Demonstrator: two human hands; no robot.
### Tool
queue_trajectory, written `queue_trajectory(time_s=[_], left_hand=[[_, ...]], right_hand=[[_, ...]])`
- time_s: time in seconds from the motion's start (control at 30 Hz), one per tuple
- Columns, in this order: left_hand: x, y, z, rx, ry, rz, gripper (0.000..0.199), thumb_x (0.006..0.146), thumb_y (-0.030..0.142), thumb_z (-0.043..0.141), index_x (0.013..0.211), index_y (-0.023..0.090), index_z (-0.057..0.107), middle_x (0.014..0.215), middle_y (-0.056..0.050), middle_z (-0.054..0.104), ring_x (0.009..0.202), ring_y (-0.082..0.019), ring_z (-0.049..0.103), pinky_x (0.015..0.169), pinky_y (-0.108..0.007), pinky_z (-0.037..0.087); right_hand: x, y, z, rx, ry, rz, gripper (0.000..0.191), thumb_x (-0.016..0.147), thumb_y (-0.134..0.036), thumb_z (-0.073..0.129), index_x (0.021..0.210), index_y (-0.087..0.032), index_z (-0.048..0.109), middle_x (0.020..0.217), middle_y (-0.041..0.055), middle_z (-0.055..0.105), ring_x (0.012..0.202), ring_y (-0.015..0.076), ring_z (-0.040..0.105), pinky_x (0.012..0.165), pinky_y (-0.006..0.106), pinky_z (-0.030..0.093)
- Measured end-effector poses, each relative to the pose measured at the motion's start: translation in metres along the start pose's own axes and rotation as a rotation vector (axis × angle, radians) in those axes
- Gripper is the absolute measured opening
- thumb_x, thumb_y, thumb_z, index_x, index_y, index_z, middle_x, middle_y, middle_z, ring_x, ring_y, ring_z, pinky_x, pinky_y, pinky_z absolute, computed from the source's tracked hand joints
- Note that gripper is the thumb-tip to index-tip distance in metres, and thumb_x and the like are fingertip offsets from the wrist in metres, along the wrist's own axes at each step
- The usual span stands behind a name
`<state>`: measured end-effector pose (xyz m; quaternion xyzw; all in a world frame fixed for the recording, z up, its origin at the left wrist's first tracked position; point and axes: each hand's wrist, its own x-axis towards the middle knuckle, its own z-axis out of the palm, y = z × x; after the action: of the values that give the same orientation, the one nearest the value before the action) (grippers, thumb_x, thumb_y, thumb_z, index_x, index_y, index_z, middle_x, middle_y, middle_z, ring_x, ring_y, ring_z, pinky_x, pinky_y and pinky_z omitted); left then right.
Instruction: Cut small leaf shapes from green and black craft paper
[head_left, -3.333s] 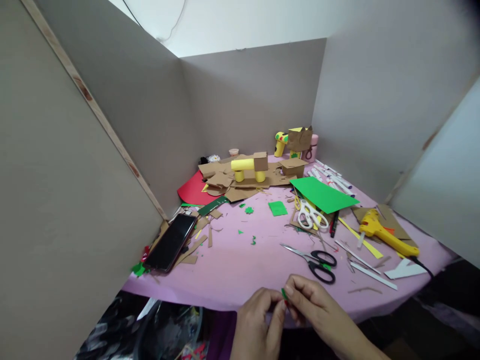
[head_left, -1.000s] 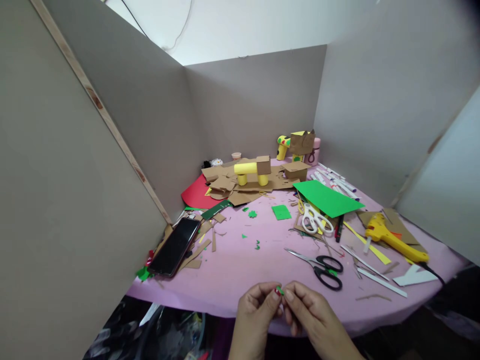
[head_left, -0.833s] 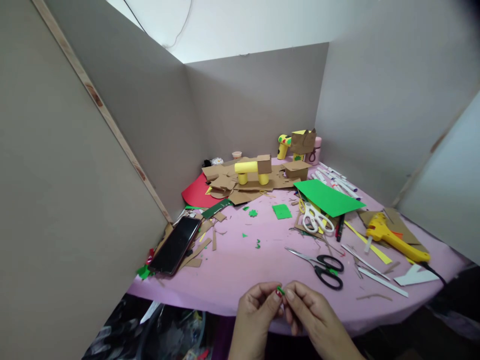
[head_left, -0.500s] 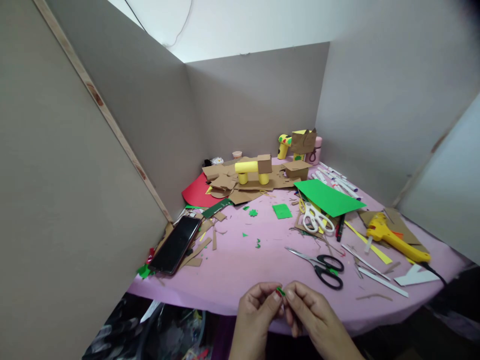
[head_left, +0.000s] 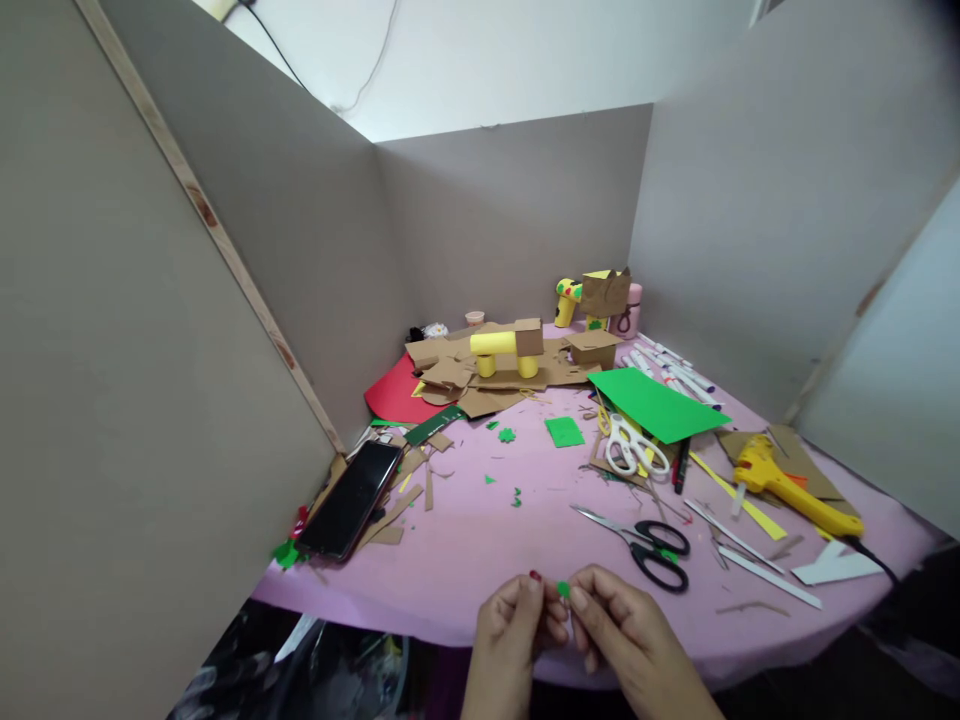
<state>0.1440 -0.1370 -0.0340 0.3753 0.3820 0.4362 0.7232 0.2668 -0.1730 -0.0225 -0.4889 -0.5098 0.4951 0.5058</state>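
My right hand (head_left: 619,620) pinches a small green paper piece (head_left: 563,590) between thumb and index finger at the table's front edge. Just left of it, my left hand (head_left: 514,625) has its fingers curled, with the thumb raised beside the index finger; a finger of it is close to the piece, and whether it touches is unclear. Black-handled scissors (head_left: 645,550) lie beyond my right hand. Small green scraps (head_left: 517,497) and a green square (head_left: 564,432) rest farther back on the pink cloth.
A phone (head_left: 352,500) lies at left by cardboard strips. A yellow tube figure (head_left: 495,345) stands at the back on cardboard. White scissors (head_left: 634,445), green sheet (head_left: 656,403), markers (head_left: 679,365) and yellow glue gun (head_left: 795,490) are at right. Grey panels (head_left: 510,210) surround the table.
My left thumb and index finger have come off the green piece and shifted slightly left. The piece now shows its flat face in my right fingers. The view has tilted up a little.
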Motion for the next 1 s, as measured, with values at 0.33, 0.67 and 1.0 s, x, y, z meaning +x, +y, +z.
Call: queue_trajectory(time_s=[0.33, 0.67, 1.0], left_hand=[[0.0, 0.0, -0.002, 0.282, 0.063, 0.14, 0.034, 0.065, 0.046, 0.07, 0.059, 0.015, 0.057, 0.049, 0.003, 0.051, 0.05, -0.012, 0.044, 0.052, -0.022, 0.033], [0.023, 0.007, 0.004, 0.51, 0.065, 0.288, 0.024, 0.074, 0.037, 0.057, 0.064, 0.016, 0.054, 0.055, 0.003, 0.048, 0.053, -0.012, 0.044, 0.051, -0.022, 0.036], [0.144, 0.08, -0.046, 0.955, 0.245, 0.396, 0.02, 0.088, 0.03, 0.053, 0.097, 0.014, 0.059, 0.094, -0.004, 0.062, 0.08, -0.018, 0.061, 0.07, -0.036, 0.051]], right_hand=[[0.004, 0.006, -0.001, -0.182, -0.012, -0.025, 0.036, 0.089, -0.048, 0.038, 0.067, -0.021, 0.045, 0.054, -0.0041, 0.046, 0.047, 0.0127, 0.046, 0.048, 0.024, 0.038], [0.021, 0.01, -0.009, -0.546, 0.072, -0.174, 0.027, 0.091, -0.034, 0.033, 0.067, -0.023, 0.04, 0.058, -0.0028, 0.044, 0.055, 0.0165, 0.047, 0.053, 0.026, 0.035], [0.02, 0.034, -0.018, -0.606, 0.053, -0.159, 0.028, 0.091, -0.035, 0.03, 0.073, -0.021, 0.045, 0.06, -0.0023, 0.046, 0.056, 0.016, 0.05, 0.054, 0.024, 0.04]])
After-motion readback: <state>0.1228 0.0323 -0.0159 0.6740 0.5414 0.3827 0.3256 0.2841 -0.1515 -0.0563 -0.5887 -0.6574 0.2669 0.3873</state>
